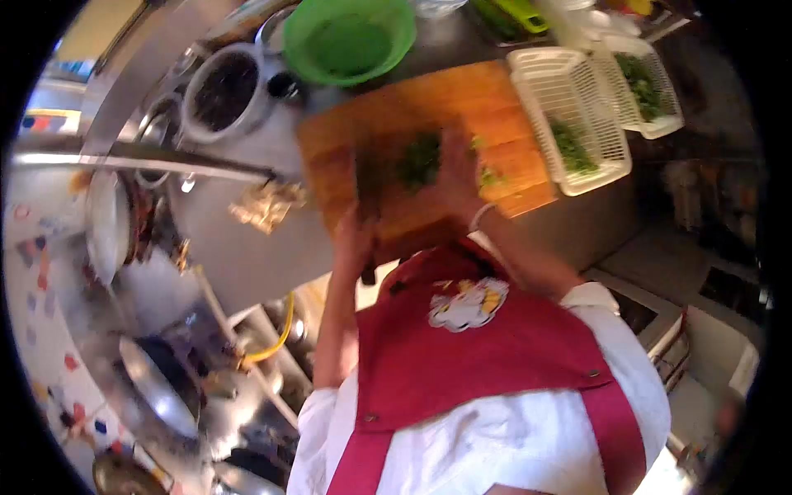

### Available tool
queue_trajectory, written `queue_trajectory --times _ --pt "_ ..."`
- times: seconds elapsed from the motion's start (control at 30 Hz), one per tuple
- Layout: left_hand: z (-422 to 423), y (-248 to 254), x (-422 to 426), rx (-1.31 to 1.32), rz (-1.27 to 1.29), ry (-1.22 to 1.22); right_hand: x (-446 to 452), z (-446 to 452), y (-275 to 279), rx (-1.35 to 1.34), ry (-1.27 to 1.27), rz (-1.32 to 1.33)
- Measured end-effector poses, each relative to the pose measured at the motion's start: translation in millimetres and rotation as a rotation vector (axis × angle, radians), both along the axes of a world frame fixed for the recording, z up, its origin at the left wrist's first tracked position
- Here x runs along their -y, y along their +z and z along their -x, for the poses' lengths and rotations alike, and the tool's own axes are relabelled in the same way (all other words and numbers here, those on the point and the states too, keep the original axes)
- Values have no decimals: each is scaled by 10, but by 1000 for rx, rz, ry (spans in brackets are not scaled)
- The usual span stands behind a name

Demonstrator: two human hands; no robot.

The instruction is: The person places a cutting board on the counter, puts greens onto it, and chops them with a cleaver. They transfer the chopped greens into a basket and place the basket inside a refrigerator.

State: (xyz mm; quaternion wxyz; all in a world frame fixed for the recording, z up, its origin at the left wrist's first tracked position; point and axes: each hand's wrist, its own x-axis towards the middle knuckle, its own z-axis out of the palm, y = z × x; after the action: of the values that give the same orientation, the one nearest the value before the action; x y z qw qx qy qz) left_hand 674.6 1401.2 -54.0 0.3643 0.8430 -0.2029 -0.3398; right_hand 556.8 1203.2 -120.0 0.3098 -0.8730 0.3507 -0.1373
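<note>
1. Cutting board [503, 115]: right before the person, apparently for easy reach.
2. White basket [544, 78]: just beside the board, likely handy there.
3. Knife [370, 186]: left hand [355, 235] wrapped round its handle, probably for control.
4. Greens [421, 161]: mid-board, beside the right hand [458, 177]; blurred, I can't tell its grip.

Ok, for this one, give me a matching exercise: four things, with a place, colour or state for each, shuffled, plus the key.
1. Knife
2. Bowl
3. Apron
4. Baskets

A. Red, with a printed figure
B. Right of the board, holding greens
C. In the left hand
D. Green, beyond the board

Pairs: 1-C, 2-D, 3-A, 4-B
</note>
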Motion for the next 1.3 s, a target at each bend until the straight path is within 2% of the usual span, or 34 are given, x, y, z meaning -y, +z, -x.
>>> queue_trajectory --times 0.03,0.1,0.13,0.23,0.33,0.43,0.5,0.57,0.67,0.77,0.83,0.9,1.0,1.03,1.1,1.13,1.17,1.23,1.3 --pt "38 154 77 -15 -112 -37 -117 -8 34 -135 41 14" --pt "95 88 94 -200 104 104 179 94 298 -420 48 144" --pt "102 163 151 -136 -30 84 242 133 259 -377 86 190" --pt "164 47 80 155 72 101 326 148 569 -340 183 99" --pt "181 379 113 158 23 170 239 60 666 -410 249 254" --pt "219 498 117 149 56 253 -54 107 165 -33 546 576" --pt "321 541 90 100 97 319 -320 182 183 341 716 112" --pt "430 542 94 43 102 371 -558 139 -41 91 974 -377" --pt "580 578 77 -1 78 436 -671 70 -112 65 997 -783" --pt "698 556 72 55 87 485 -538 211 -111 138 656 -731" --pt "759 520 61 67 111 518 -102 320 100 197 629 -358" --pt "809 505 70 34 155 549 278 459 502 250 416 -387" --pt "917 556 272 86 139 464 606 383 542 129 271 -41" --pt "900 564 343 30 80 399 644 335 488 29 284 47" --pt "935 504 469 103 13 288 655 260 294 -168 301 221" --pt "943 321 462 207 51 206 654 259 229 -188 344 251" --pt "955 374 542 249 18 153 640 273 184 -212 387 277" --pt "997 512 756 332 -45 39 621 304 223 -312 451 329" --pt "1018 321 768 252 -44 38 585 334 388 -462 501 382"
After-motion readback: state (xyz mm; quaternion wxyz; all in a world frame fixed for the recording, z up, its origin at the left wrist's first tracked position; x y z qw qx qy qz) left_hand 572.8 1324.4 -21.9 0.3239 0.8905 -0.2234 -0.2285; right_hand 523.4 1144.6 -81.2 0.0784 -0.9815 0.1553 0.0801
